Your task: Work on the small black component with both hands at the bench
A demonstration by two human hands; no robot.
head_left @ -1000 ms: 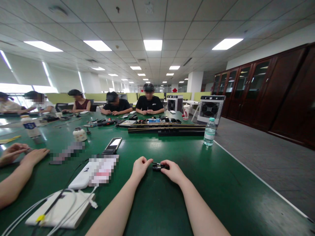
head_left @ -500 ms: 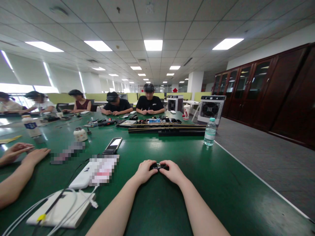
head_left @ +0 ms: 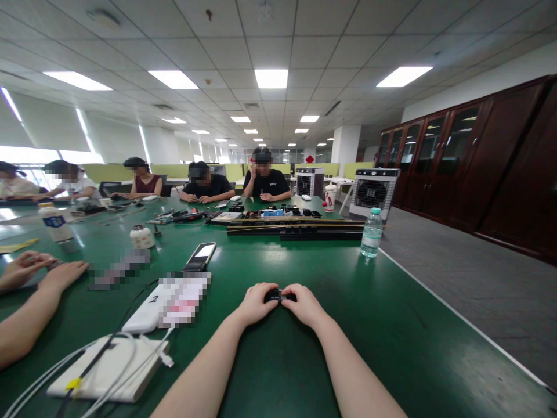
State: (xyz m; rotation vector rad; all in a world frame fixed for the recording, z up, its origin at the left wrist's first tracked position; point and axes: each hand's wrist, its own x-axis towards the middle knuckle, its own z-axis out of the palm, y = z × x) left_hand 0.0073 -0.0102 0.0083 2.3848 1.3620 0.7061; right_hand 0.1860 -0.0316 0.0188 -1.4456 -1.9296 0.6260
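Note:
A small black part (head_left: pixel 279 296) rests low over the green table (head_left: pixel 391 325), pinched from both sides. My left hand (head_left: pixel 256 303) grips its left end with curled fingers. My right hand (head_left: pixel 306 304) grips its right end the same way. Both forearms reach in from the bottom of the view. Most of the part is hidden between my fingertips.
A white power bank (head_left: pixel 143 310) and a white box with cables (head_left: pixel 104 371) lie to my left, a phone (head_left: pixel 199 257) beyond them. A water bottle (head_left: pixel 371 233) stands at the right edge. A neighbour's hands (head_left: pixel 43 273) rest at left. Black rails (head_left: pixel 300 229) and seated people lie farther back.
My left hand has moved right and closed onto the black part, which only my right hand held a second ago. Both hands now meet on it.

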